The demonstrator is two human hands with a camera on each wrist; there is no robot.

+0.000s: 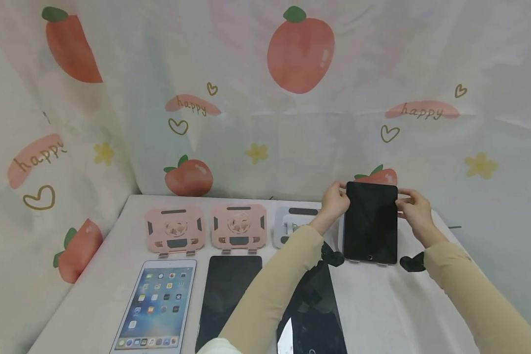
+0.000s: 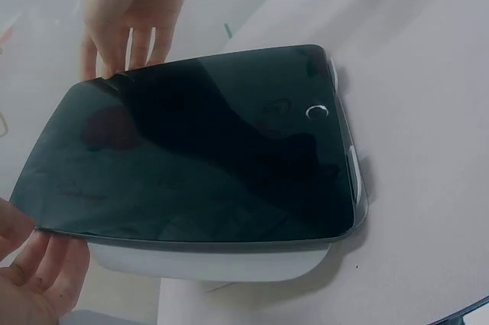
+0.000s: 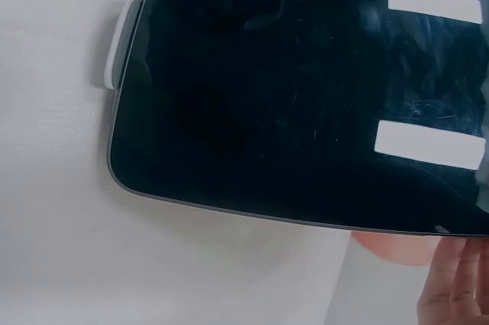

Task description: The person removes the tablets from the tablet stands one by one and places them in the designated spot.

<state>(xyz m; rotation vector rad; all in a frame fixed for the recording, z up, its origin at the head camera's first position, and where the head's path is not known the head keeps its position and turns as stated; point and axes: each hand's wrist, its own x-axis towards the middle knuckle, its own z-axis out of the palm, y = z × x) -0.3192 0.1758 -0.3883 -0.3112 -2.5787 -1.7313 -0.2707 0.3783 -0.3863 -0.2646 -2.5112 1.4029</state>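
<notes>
A dark-screened tablet (image 1: 370, 223) leans upright on a pale stand (image 2: 214, 265), which shows along its side in the left wrist view. Small white lips (image 3: 121, 42) of the stand catch the tablet's lower edge. My left hand (image 1: 335, 202) pinches the tablet's left side near the top corner. On the opposite side, my right hand (image 1: 416, 211) holds the right edge near the top, fingers behind and thumb toward the front. Its fingers (image 3: 454, 279) also show at the lower right of the right wrist view.
Left along the back of the white table (image 1: 425, 305) are two pink stands (image 1: 175, 241) (image 1: 239, 241) and a grey-blue stand (image 1: 280, 226). In front lie a tablet with a lit screen (image 1: 157, 300) and two dark tablets (image 1: 227, 280) (image 1: 316, 314). A printed curtain (image 1: 248, 123) hangs behind.
</notes>
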